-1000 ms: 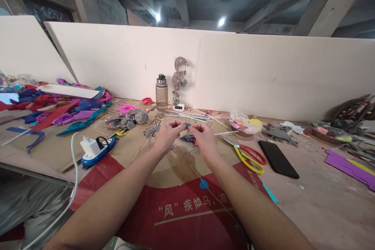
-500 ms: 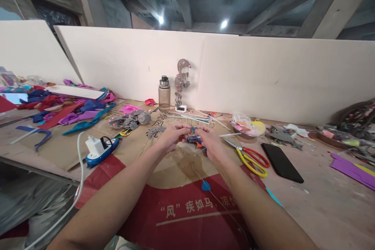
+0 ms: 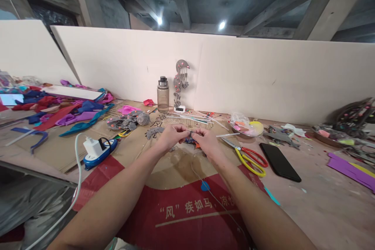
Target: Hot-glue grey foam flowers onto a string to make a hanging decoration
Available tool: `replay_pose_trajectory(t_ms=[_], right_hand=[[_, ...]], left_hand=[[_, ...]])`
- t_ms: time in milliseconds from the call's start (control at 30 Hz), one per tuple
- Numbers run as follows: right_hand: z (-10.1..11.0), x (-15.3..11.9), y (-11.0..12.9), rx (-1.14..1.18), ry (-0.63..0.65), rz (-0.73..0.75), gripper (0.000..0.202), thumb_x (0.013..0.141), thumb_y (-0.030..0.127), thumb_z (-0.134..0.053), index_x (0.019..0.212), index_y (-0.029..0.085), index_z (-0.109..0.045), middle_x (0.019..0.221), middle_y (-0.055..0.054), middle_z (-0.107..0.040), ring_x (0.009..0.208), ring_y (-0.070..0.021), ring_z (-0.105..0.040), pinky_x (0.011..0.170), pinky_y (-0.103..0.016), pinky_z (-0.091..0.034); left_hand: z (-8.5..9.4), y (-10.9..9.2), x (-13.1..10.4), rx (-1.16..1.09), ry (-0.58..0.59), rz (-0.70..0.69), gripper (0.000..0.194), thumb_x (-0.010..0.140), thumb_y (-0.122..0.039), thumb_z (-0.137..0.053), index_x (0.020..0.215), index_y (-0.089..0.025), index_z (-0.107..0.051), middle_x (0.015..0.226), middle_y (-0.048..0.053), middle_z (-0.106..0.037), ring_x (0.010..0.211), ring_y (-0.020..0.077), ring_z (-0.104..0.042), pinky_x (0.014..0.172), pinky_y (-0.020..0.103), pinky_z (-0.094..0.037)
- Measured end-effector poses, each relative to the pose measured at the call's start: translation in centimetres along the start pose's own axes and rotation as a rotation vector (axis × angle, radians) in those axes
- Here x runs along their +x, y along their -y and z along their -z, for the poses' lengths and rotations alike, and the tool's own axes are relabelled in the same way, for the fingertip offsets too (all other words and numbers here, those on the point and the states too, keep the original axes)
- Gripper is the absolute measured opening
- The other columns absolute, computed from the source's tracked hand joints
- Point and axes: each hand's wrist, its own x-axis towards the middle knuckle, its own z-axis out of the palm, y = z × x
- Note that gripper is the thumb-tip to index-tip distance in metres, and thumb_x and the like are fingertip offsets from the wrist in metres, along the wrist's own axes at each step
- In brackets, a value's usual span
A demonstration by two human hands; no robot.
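Note:
My left hand (image 3: pixel 174 136) and my right hand (image 3: pixel 205 141) meet over the cardboard, fingers pinched together. Between the fingertips is a small dark blue and grey fabric-like piece (image 3: pixel 191 140) with a bit of orange under it; much of it is hidden by my fingers. A grey cut scrap (image 3: pixel 154 133) lies just left of my left hand. Beyond the right hand, a thin whitish stick (image 3: pixel 228 135) and scissors (image 3: pixel 249 159) with one red and one yellow handle rest on the table. A pale string (image 3: pixel 212 193) trails towards me over the printed cardboard (image 3: pixel 175 181).
A black phone (image 3: pixel 279 162) lies right of the scissors. A water bottle (image 3: pixel 163 95) stands behind, beside a hanging grey ornament (image 3: pixel 181 80). A blue power strip (image 3: pixel 99 155) with a white plug and cable sits at left, before colourful fabric scraps (image 3: pixel 70 113). A bowl (image 3: pixel 247 129) holds scraps.
My fingertips have drawn slightly closer together over the blue and grey piece, and less of it shows. The whole view has shifted a little.

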Motion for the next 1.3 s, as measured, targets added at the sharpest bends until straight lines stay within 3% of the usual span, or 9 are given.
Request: replay_pose_trajectory(t_ms=[133,267,500,700,933,1100,1200,1300], right_hand=[[0.3,0.2,-0.2,-0.016,0.048,0.043,0.032,0.070,0.044,-0.058,0.080,0.015,-0.068,0.069,-0.001,-0.061,0.058,-0.0107,-0.048,0.052,-0.022,-0.036],[0.2,0.3,-0.1,-0.046,0.014,0.032,0.026,0.069,0.040,-0.056,0.075,0.016,-0.066,0.064,0.001,-0.058,0.055,-0.0097,-0.046,0.051,-0.022,-0.035],[0.8,0.3,0.0,-0.059,0.071,-0.020,0.018,0.067,0.036,-0.054,0.064,0.018,-0.057,0.054,0.005,-0.050,0.048,-0.0084,-0.041,0.047,-0.022,-0.031],[1.1,-0.1,0.5,-0.113,0.095,-0.057,0.016,0.067,0.034,-0.051,0.061,0.019,-0.050,0.051,0.006,-0.048,0.047,-0.0079,-0.040,0.046,-0.021,-0.028],[1.0,-0.5,0.8,-0.260,0.094,-0.055,0.011,0.069,0.027,-0.050,0.063,0.018,-0.052,0.053,0.006,-0.049,0.048,-0.0073,-0.038,0.047,-0.021,-0.026],[1.1,-0.5,0.9,-0.384,0.096,-0.054,0.008,0.072,0.024,-0.052,0.067,0.019,-0.055,0.056,0.005,-0.053,0.049,-0.0085,-0.041,0.050,-0.022,-0.028],[1.0,-0.6,0.8,-0.519,0.056,0.023,0.010,0.075,0.024,-0.052,0.069,0.020,-0.058,0.062,0.002,-0.059,0.056,-0.0115,-0.047,0.053,-0.025,-0.030],[0.7,-0.7,0.4,-0.673,-0.015,0.192,0.013,0.077,0.020,-0.052,0.066,0.020,-0.058,0.072,-0.003,-0.064,0.068,-0.0151,-0.052,0.060,-0.027,-0.032]], left_hand=[[0.0,0.2,0.1,0.020,-0.034,-0.016,0.014,0.066,-0.027,-0.063,0.063,-0.013,-0.061,0.055,-0.003,-0.055,0.046,0.0061,-0.042,0.046,0.021,-0.032],[0.0,0.2,0.2,0.057,-0.033,-0.042,0.011,0.066,-0.023,-0.063,0.063,-0.013,-0.062,0.053,-0.004,-0.053,0.045,0.0054,-0.040,0.046,0.020,-0.030],[1.4,-0.4,0.0,-0.112,0.263,0.135,0.033,0.076,-0.044,-0.066,0.075,-0.011,-0.070,0.077,0.008,-0.069,0.059,0.0094,-0.056,0.054,0.022,-0.042],[1.3,0.1,0.2,-0.084,0.243,0.091,0.037,0.077,-0.048,-0.066,0.080,-0.012,-0.072,0.077,0.008,-0.068,0.059,0.0090,-0.055,0.053,0.021,-0.041],[0.9,0.8,0.3,0.112,0.206,0.022,0.029,0.071,-0.040,-0.071,0.082,-0.013,-0.072,0.062,0.001,-0.061,0.052,0.0082,-0.049,0.049,0.020,-0.037],[0.4,0.7,0.2,0.245,0.175,0.016,0.027,0.069,-0.035,-0.069,0.084,-0.013,-0.072,0.063,0.000,-0.062,0.051,0.0081,-0.049,0.047,0.020,-0.038],[0.2,0.8,0.2,0.290,0.166,0.015,0.024,0.068,-0.034,-0.067,0.081,-0.013,-0.071,0.063,0.001,-0.063,0.051,0.0094,-0.053,0.047,0.020,-0.039],[0.2,1.2,0.3,0.324,0.178,-0.011,0.021,0.068,-0.032,-0.065,0.077,-0.013,-0.070,0.062,0.002,-0.065,0.052,0.0115,-0.057,0.047,0.020,-0.041]])
